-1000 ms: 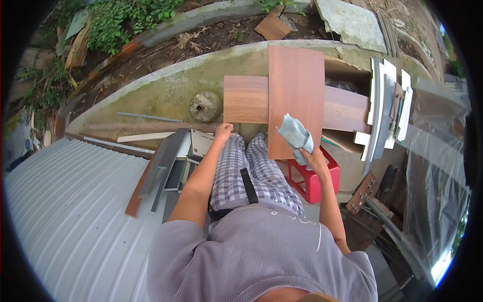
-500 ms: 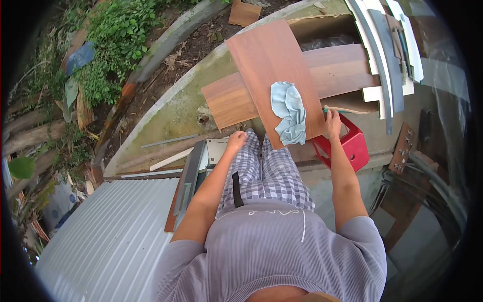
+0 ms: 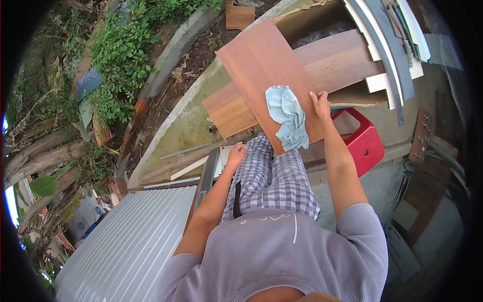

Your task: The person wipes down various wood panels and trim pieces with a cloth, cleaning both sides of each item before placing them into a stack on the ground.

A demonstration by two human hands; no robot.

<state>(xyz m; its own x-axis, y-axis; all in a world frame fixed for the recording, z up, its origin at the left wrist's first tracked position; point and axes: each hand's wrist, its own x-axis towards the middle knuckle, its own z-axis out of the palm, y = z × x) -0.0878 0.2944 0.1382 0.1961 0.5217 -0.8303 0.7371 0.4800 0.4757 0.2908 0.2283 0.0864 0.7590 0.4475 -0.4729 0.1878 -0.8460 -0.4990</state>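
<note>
My right hand [image 3: 320,104] is at the right edge of a reddish-brown wooden board [image 3: 261,63], with thumb and fingers closed on that edge. A crumpled light blue cloth [image 3: 288,118] lies on the board's near half, apart from the hand. My left hand [image 3: 236,154] is curled closed beside my knee in checked trousers [image 3: 282,189]; whatever is inside it, if anything, is hidden. Beneath the first board, another wooden board [image 3: 334,60] lies crosswise over an open cardboard box [image 3: 312,22].
A red plastic stool [image 3: 366,151] stands right of my right forearm. White and grey strips [image 3: 385,55] are stacked at the upper right. Corrugated sheet metal [image 3: 126,226] spans the lower left, near long trim pieces [image 3: 209,171]. A concrete kerb [image 3: 166,65] and plants [image 3: 121,60] border the left.
My right hand has moved up and left from beside the stool onto the board's edge. The whole view has turned slightly. My left hand stays by my knee; board and cloth keep their arrangement.
</note>
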